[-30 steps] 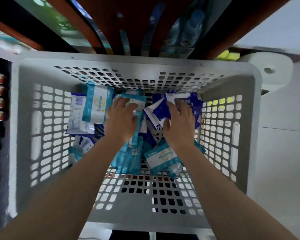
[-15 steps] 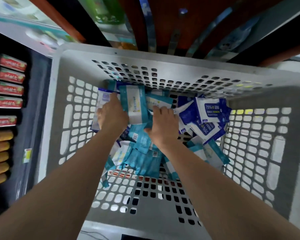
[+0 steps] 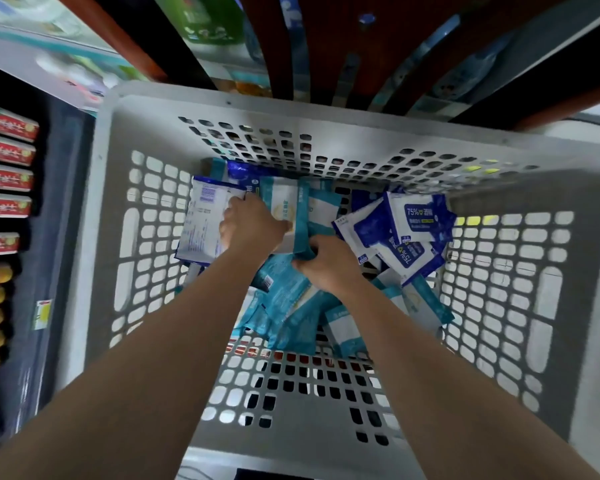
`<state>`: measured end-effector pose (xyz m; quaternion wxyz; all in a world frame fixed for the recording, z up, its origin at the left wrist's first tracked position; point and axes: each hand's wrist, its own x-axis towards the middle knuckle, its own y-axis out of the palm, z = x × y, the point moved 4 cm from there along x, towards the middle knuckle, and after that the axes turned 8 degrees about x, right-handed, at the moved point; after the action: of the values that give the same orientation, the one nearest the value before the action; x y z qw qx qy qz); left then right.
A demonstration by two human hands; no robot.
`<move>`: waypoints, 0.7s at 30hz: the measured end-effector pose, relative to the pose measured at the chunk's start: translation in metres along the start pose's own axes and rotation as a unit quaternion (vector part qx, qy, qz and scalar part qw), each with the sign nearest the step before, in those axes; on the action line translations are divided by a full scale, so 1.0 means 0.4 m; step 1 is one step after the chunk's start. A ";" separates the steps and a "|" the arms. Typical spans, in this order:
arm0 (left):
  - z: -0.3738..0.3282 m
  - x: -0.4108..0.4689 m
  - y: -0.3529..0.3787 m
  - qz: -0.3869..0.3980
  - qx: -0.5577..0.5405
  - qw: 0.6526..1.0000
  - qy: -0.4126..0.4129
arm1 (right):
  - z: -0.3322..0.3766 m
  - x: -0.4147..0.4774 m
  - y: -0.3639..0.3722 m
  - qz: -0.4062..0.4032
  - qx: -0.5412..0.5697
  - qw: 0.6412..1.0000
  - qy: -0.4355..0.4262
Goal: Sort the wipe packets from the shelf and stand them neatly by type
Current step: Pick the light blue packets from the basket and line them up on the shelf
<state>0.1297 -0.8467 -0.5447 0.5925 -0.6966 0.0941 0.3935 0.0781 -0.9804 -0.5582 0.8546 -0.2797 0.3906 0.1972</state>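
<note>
Several blue packets [image 3: 417,221] read "75%"; left hand [image 3: 252,227], right hand [image 3: 330,265] grip teal packets [image 3: 300,211].

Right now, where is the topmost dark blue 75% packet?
Head view: the dark blue packet lies at the right of the basket, atop other blue packets, right of the right hand.

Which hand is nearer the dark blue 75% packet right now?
Right. The right hand grips a teal packet just left of the 75% packet; the left hand sits farther left, at the barcode packet.
</note>
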 end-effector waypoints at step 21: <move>0.022 -0.178 0.033 0.246 -0.617 0.742 -0.087 | 0.053 -0.156 -0.050 -0.181 0.154 0.937 -0.255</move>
<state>0.0701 -0.8662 -0.5074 -0.0789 -0.8256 -0.0529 0.5562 0.0626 -0.9898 -0.4917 0.9794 -0.1509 0.1279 0.0411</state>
